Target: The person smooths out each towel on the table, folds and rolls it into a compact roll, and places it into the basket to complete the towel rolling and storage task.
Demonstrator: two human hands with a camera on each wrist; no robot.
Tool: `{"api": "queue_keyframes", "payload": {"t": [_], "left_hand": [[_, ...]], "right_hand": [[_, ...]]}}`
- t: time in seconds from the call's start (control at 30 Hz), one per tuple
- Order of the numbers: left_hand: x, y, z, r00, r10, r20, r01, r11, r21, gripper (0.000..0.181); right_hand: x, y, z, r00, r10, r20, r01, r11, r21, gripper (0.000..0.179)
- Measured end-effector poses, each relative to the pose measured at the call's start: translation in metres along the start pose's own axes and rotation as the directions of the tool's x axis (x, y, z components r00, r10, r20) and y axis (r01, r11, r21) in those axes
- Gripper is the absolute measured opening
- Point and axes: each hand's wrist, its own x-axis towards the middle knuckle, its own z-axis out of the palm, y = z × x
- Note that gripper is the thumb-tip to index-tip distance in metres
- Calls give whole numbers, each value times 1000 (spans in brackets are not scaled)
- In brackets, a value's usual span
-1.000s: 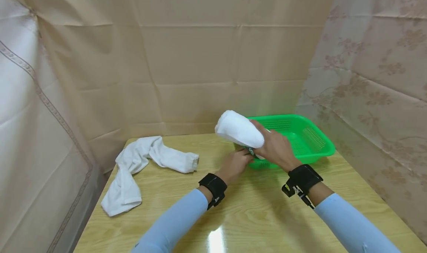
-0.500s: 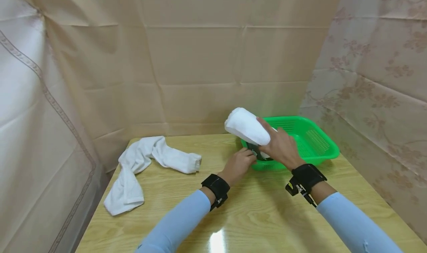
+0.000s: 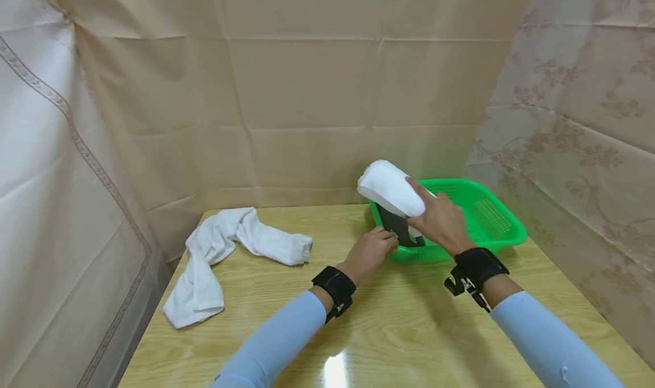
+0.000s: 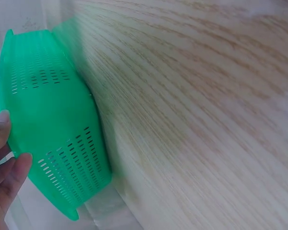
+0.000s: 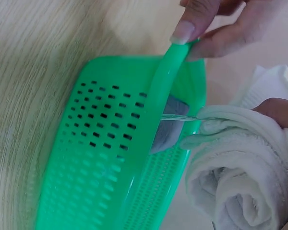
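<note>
My right hand (image 3: 439, 220) grips a rolled white towel (image 3: 391, 188) and holds it tilted above the left end of a green plastic basket (image 3: 514, 234). The towel's coiled end faces the right wrist view. With thumb and fingers, my left hand (image 3: 369, 254) pinches the basket's rim (image 5: 170, 67) at its near left corner. Inside that corner lies a dark grey, cloth-like thing (image 3: 393, 224), partly hidden by the towel and right hand. A thin pale strip (image 5: 178, 117) runs between the towel and the dark thing; what it is, I cannot tell.
A second white towel (image 3: 204, 263) lies loosely bent on the left of the wooden table (image 3: 399, 331). Beige cloth (image 3: 317, 86) hangs behind the table, and a flowered cloth (image 3: 578, 166) stands close along the right side.
My right hand has moved the rolled towel rightward over the basket. More of the dark grey thing shows beneath it. The left hand stays at the basket's near left corner. The view has shifted slightly.
</note>
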Motion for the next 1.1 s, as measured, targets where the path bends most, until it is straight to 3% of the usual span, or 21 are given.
{"api": "queue_keyframes", "payload": {"t": [0.47, 1.1], "left_hand": [[0, 1, 0, 1000, -10, 3, 10, 1000, -22, 16], [-1, 2, 2, 1000, -11, 9, 11, 1000, -7, 10]], "right_hand": [[0, 21, -6, 996, 89, 7, -89, 996, 9, 86], [-4, 35, -6, 994, 106, 1, -106, 994, 17, 85]]}}
